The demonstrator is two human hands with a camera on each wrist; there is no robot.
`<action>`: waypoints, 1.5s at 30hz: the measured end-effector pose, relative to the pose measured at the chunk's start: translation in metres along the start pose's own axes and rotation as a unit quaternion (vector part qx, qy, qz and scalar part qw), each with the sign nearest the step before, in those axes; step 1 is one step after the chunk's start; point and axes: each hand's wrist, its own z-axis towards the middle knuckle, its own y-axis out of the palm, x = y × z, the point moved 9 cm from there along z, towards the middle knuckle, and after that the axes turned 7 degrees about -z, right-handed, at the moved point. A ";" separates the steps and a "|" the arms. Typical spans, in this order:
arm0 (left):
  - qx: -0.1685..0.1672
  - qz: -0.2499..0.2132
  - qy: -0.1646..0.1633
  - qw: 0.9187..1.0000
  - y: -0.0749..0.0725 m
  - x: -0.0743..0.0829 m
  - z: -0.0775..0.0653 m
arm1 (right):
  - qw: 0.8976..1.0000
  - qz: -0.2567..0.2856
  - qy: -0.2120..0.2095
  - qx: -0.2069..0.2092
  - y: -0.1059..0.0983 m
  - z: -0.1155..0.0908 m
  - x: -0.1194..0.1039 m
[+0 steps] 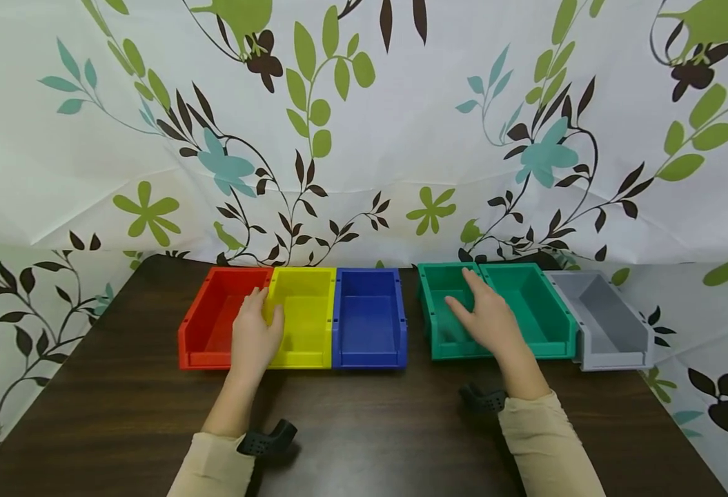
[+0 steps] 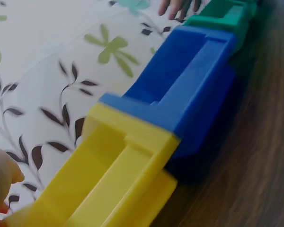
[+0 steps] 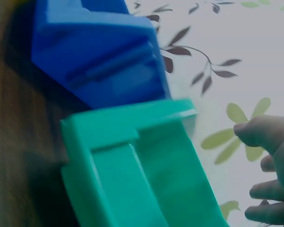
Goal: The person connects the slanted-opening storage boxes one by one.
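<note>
My left hand (image 1: 255, 330) hovers over the side walls between the red bin (image 1: 205, 355) and the yellow bin (image 1: 304, 355), fingers extended, nothing in it. Over the left of two green bins (image 1: 447, 348) is my right hand (image 1: 489, 319), thumb and fingers spread and holding nothing. The right wrist view shows its thumb (image 3: 255, 132) and fingertips beside the green bin's inner side. A blue bin (image 1: 370, 359) adjoins the yellow one. The insides that show in these bins hold nothing; part of the red and green bins is hidden behind my hands.
The second green bin (image 1: 528, 310) and a grey bin (image 1: 615, 359) continue the row on the right. A gap separates the blue bin from the green ones. All stand on a dark wooden table (image 1: 364, 428) before a leaf-patterned cloth (image 1: 364, 124). Black wrist devices (image 1: 268, 440) sit at both cuffs.
</note>
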 end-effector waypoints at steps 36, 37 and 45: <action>-0.091 -0.112 -0.086 0.986 0.066 0.017 -0.006 | 0.994 0.101 0.022 0.045 0.011 0.008 0.003; -0.088 -0.113 -0.089 0.986 0.064 0.016 -0.005 | 0.993 0.106 0.030 0.042 0.013 0.008 0.005; -0.090 -0.118 -0.108 0.983 0.060 0.003 -0.001 | 0.990 0.099 0.100 0.003 0.026 0.007 0.020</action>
